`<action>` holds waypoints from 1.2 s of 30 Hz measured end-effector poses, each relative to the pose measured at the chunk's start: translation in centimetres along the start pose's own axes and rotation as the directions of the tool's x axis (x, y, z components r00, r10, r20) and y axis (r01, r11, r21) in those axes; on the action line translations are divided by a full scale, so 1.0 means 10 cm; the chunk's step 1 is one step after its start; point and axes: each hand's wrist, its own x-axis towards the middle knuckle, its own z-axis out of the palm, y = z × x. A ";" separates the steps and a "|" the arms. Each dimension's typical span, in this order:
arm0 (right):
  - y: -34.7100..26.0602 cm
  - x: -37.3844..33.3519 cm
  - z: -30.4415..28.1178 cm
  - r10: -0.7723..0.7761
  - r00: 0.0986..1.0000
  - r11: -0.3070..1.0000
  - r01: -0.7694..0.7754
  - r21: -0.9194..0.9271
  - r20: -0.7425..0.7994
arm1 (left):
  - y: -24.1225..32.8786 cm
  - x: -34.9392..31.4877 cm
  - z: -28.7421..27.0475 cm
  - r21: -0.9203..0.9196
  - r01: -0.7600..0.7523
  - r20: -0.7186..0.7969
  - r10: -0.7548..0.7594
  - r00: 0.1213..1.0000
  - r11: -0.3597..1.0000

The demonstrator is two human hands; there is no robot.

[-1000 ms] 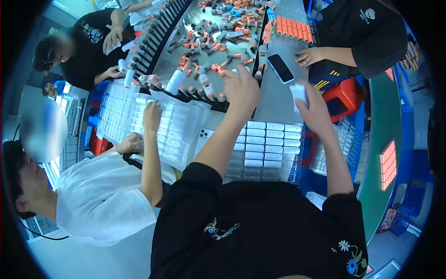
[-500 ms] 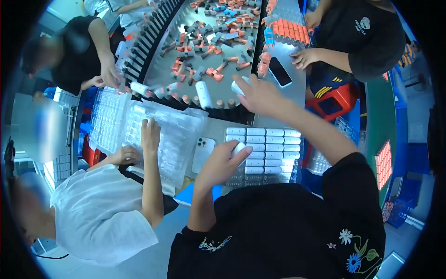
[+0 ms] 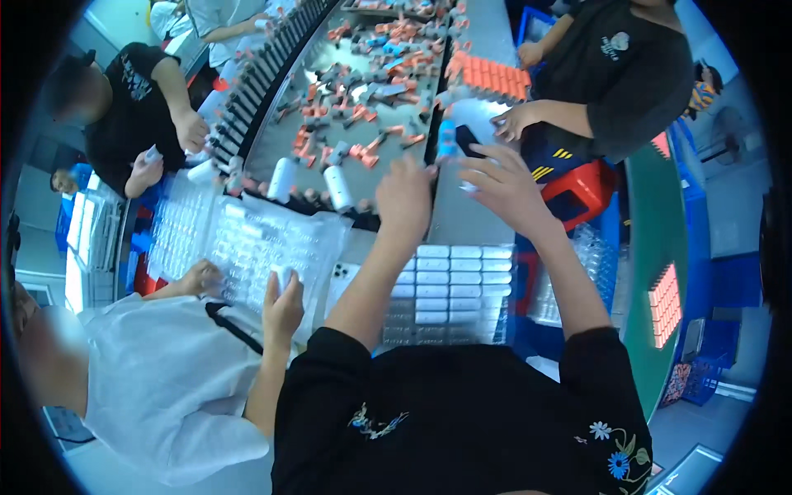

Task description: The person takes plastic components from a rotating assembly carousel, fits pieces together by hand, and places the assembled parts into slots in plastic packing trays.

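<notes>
My left hand (image 3: pixel 404 196) reaches over the near right corner of the conveyor. Its fingers are closed and blurred, and whatever they hold is hidden. My right hand (image 3: pixel 505 186) hovers just right of it with its fingers stretched apart, above the table edge by a dark phone (image 3: pixel 468 140). A small whitish patch shows by its thumb, too blurred to name. Left of my hands, a white cylindrical casing (image 3: pixel 337 188) leans on the conveyor, and another white casing (image 3: pixel 281 179) stands farther left. Below my forearms lies a clear tray (image 3: pixel 396 332) with rows of white casings (image 3: pixel 448 289).
Orange and grey parts (image 3: pixel 346 124) are scattered inside the conveyor loop. A person in white at left holds a white casing (image 3: pixel 283 277) beside clear trays (image 3: pixel 272 247). Another person's hand (image 3: pixel 520 120) is near orange pieces (image 3: pixel 492 78). A red stool (image 3: pixel 582 198) stands at right.
My left hand has gone up and forward from above the tray to the conveyor. My right hand has let go of a white casing and drawn right. The casings on the conveyor have shifted left.
</notes>
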 end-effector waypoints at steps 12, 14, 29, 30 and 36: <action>-0.71 0.15 1.37 0.423 0.874 0.899 -0.438 0.009 0.238 | -0.99 -0.48 0.02 -0.034 0.121 -0.220 -0.125 0.967 0.992; -0.89 0.15 1.01 0.588 0.632 0.623 -0.752 0.217 0.505 | -1.04 -0.49 -0.10 -0.049 0.187 -0.199 -0.193 0.961 0.981; -1.80 -2.44 0.97 0.376 0.761 0.900 -0.435 -0.015 0.529 | -0.65 -2.71 0.97 -0.019 -0.468 0.404 0.434 0.805 0.884; -1.87 -2.44 0.98 0.376 0.786 0.915 -0.400 -0.060 0.491 | -0.61 -2.73 0.98 0.015 -0.520 0.383 0.475 0.792 0.854; -1.71 -2.35 0.94 0.352 0.758 0.926 -0.368 -0.085 0.549 | -0.42 -2.52 0.95 0.126 -0.575 0.438 0.475 0.763 0.808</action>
